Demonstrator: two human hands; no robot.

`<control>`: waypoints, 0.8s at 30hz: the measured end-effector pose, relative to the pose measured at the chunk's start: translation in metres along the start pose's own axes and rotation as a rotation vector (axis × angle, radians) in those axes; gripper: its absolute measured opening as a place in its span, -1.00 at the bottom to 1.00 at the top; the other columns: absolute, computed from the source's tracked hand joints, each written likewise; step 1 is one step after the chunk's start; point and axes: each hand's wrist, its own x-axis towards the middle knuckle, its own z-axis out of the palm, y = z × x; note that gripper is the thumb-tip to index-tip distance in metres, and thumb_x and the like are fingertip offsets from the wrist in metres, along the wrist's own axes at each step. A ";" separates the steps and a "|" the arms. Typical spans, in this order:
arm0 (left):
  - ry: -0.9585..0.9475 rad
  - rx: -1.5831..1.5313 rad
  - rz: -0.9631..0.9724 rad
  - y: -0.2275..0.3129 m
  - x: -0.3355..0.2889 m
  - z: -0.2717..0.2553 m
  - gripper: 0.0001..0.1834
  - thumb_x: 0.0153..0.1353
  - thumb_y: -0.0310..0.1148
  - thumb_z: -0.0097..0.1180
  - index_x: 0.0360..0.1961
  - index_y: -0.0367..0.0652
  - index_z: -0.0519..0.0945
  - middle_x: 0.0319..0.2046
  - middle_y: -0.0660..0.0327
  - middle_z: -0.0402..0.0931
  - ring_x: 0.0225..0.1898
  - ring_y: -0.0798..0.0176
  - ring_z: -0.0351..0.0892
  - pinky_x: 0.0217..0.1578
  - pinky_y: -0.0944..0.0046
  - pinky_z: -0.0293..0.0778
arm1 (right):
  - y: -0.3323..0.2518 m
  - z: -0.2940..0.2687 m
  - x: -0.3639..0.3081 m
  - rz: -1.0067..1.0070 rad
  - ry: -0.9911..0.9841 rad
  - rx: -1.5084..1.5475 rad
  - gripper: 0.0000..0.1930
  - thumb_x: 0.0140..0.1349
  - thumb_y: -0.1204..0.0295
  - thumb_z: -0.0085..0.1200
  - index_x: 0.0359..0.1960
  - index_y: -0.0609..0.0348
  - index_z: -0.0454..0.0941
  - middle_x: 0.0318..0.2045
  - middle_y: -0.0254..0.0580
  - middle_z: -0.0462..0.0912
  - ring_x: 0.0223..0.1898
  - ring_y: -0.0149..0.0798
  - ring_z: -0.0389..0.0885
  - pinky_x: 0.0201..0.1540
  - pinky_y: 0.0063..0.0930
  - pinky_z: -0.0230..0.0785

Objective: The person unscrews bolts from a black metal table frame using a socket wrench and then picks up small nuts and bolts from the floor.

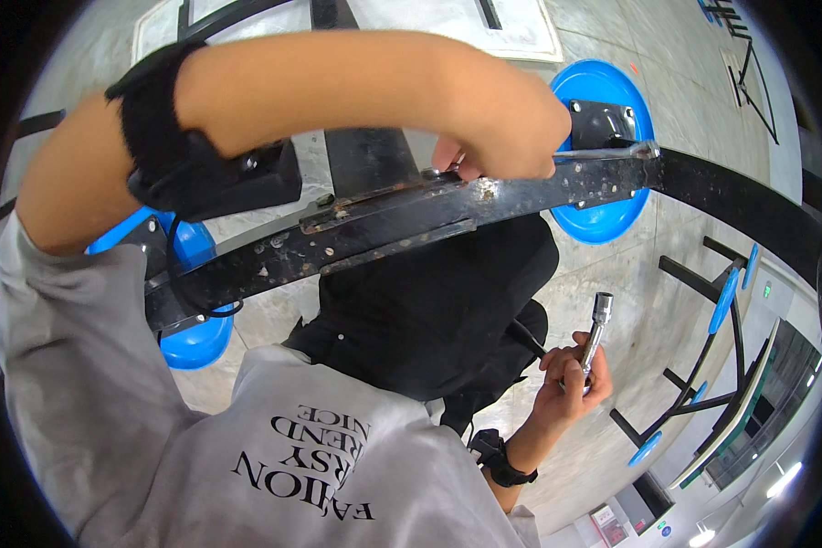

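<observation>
The biggest thing at my left fingers [467, 167] is the long black metal beam [393, 219], which passes right under them and stretches well out to both sides; its paint is scuffed and chipped, with pale flecks and rusty brown patches, and a bright worn spot gleams just below my fingertips. Past those fingers, to the right, a glossy blue round seat [598, 226] sits behind the beam, showing above and below it; well to their left another blue seat [196, 345] shows partly, cut off by the beam. On the nearer seat, just right of my left knuckles, is a black mounting plate [598, 123] with shiny bolts near its corners. A slim silver wrench [612, 153] runs rightward from beneath my left hand [521, 119] along the beam's upper edge, its rounded end farthest from me; those fingers are curled down at the beam, but I cannot tell whether they grip the wrench, since my hand covers that end. My right hand [571, 388], well below and apart from the beam, has its fingers closed around a short polished chrome socket tool [598, 331], tilted slightly, its wider cylindrical socket pointing up above my fingertips.
</observation>
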 end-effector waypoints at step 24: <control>0.723 0.027 0.058 0.116 -0.041 0.080 -0.65 0.20 -0.21 -0.04 -0.19 -0.32 0.39 -0.33 -0.12 0.48 -0.24 -0.19 0.45 -0.22 0.04 0.36 | -0.076 -0.082 -0.034 0.016 -0.338 -0.153 -0.80 0.04 0.52 0.04 -0.28 0.32 0.56 -0.77 -0.41 0.31 -0.72 -0.61 0.19 -0.64 -0.67 0.00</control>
